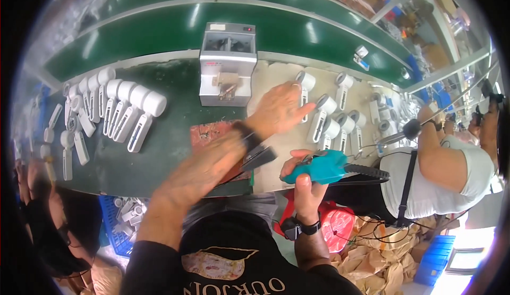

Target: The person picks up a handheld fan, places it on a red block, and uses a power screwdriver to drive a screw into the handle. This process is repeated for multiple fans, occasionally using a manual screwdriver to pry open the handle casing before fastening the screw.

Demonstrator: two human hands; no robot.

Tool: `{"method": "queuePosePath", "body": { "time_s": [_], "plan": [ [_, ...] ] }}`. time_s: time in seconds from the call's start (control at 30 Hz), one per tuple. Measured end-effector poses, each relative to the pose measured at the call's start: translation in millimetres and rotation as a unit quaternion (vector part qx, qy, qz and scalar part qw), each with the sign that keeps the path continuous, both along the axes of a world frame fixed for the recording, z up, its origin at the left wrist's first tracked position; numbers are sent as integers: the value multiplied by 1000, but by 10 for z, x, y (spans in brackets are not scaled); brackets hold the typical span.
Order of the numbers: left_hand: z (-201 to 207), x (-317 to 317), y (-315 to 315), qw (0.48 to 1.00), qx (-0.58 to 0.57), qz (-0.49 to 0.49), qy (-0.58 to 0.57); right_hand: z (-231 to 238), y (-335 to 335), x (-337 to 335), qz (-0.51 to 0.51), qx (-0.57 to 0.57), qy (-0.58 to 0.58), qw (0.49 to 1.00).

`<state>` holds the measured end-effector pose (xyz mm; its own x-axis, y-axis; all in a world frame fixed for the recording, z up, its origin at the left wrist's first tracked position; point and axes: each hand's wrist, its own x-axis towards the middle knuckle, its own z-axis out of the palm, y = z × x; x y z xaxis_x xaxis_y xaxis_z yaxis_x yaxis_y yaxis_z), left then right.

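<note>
In the head view, the left hand [273, 110] reaches out over the beige sheet [272, 70] on the right part of the worktable [178, 77], its fingers loosely spread and grasping nothing visible. Its fingertips are close to a white round-headed device [307, 79] on the far side of the sheet; I cannot tell whether they touch it. The right hand [309, 193], nearer, is wrapped around a teal tool [326, 167], whose ribbed black end [367, 171] points right. More white devices [330, 129] lie to the right of the left hand, and another row [125, 109] lies on the left. A grey machine [227, 64] stands at the far middle, with a red pad [210, 133] nearer, partly behind the left forearm
</note>
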<state>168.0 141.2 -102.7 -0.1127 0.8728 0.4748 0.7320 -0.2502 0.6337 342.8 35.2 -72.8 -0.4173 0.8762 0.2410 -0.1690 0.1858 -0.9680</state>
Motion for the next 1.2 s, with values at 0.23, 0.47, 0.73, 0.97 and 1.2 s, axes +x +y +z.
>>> {"method": "queuePosePath", "body": {
  "time_s": [0.23, 0.47, 0.73, 0.97, 1.2],
  "plan": [
    [-376, 193, 474, 985, -152, 62, -51, -59, -83, 214, -5, -12, 10, 1000],
    [-17, -152, -485, 998, 12, 19, -50, -111, 141, 91, -76, 20, -30, 996],
    [127, -823, -1603, 991, -125, -53, -13, 204, 281, -475, 22, -11, 83, 996],
    [-208, -787, -1731, 999, -8, -18, 48, 352, 614, -1602, 69, 61, 114, 989],
    [-241, -851, -1693, 999, -30, -3, 41, 97, 927, -2152, 59, 132, 89, 985]
  ]
}}
